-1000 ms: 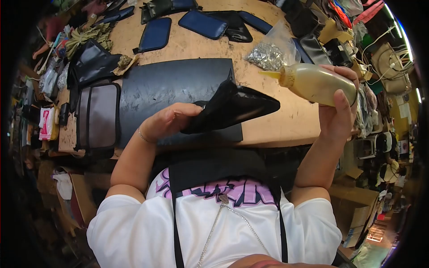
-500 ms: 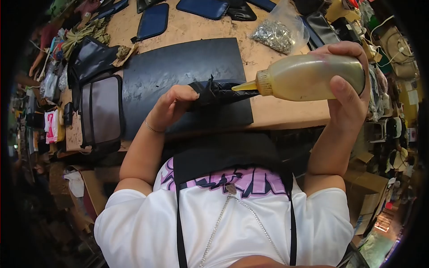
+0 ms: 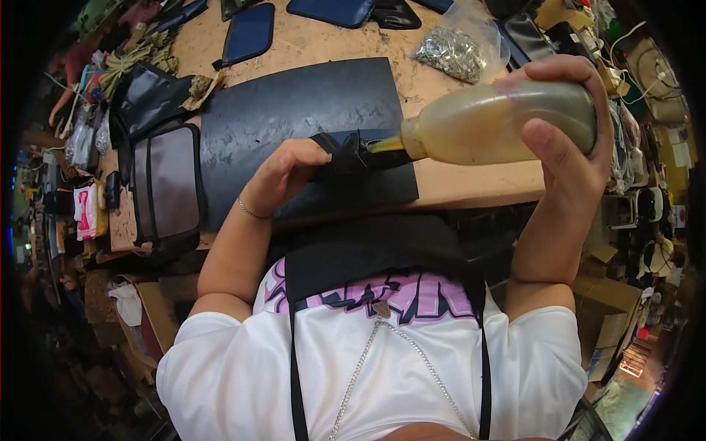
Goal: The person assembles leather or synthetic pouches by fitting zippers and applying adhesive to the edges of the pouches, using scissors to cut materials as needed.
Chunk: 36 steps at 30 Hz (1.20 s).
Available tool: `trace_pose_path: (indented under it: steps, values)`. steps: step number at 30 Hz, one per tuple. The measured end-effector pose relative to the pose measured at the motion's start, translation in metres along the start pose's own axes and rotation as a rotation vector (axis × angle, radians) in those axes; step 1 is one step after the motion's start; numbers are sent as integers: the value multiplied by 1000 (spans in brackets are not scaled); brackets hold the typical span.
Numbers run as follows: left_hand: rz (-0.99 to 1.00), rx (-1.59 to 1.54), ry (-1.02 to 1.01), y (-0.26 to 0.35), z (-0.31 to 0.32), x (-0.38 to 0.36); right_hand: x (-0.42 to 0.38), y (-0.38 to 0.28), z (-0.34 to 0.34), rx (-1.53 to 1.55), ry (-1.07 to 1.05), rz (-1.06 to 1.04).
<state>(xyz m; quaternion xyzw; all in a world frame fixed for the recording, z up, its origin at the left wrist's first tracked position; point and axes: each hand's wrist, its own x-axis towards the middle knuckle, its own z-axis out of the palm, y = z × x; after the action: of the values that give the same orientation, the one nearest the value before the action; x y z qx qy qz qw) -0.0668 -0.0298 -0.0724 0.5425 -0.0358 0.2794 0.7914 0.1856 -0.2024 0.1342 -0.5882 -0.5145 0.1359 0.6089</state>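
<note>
My right hand [image 3: 570, 125] is wrapped round a translucent, yellowish squeeze bottle [image 3: 478, 123], which lies on its side in the air with its nozzle pointing left. The nozzle tip reaches the right part of a folded black piece [image 3: 344, 154]. My left hand [image 3: 289, 170] pinches that black piece at its left end. Both are above a black sheet [image 3: 294, 110] on the table. Whether anything flows from the nozzle is too small to tell.
Left of the sheet lies a grey pouch with black edging [image 3: 168, 184]. Dark blue pouches [image 3: 248, 33] and a plastic bag of small metal parts [image 3: 450, 53] lie at the back. Cardboard boxes [image 3: 607, 312] stand below right. Part of another person's arm [image 3: 62, 103] shows at far left.
The bottle has moved slightly left with my right hand, and its nozzle sits further over the black piece. My left hand stays nearly in place.
</note>
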Motion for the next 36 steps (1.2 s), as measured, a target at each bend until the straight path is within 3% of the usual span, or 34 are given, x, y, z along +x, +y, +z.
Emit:
trace_pose_path:
  steps: [10, 17, 21, 25, 29, 31, 33, 34, 35, 36]
  values:
    - [36, 18, 56, -5, -4, -3, -5, 4, -3, -26, -28, -70]
    - [59, -27, 40, -5, -2, -3, -9, -12, 23, 11, 231, 69]
    - [69, -53, 39, -3, 0, -1, -7, 3, 2, 32, 51, -11]
    - [52, -105, 51, -3, 0, -3, -8, 5, 0, 35, 46, 0]
    - [79, -31, 22, -2, -2, -2, -10, 13, -7, 47, -49, 17]
    - [92, -9, 11, 9, 5, 1, -14, 11, -9, 82, 16, 68]
    - [124, 185, 45, 16, 10, 0, -14, 16, -14, 115, 66, 100]
    - [128, 262, 51, 20, 12, 1, -9, 27, -32, 148, -63, 93]
    - [133, 340, 58, 23, 15, 2, -9, 38, -40, 176, -55, 74]
    - [183, 429, 172, 21, 24, 5, -9, 47, -44, 205, -47, 54]
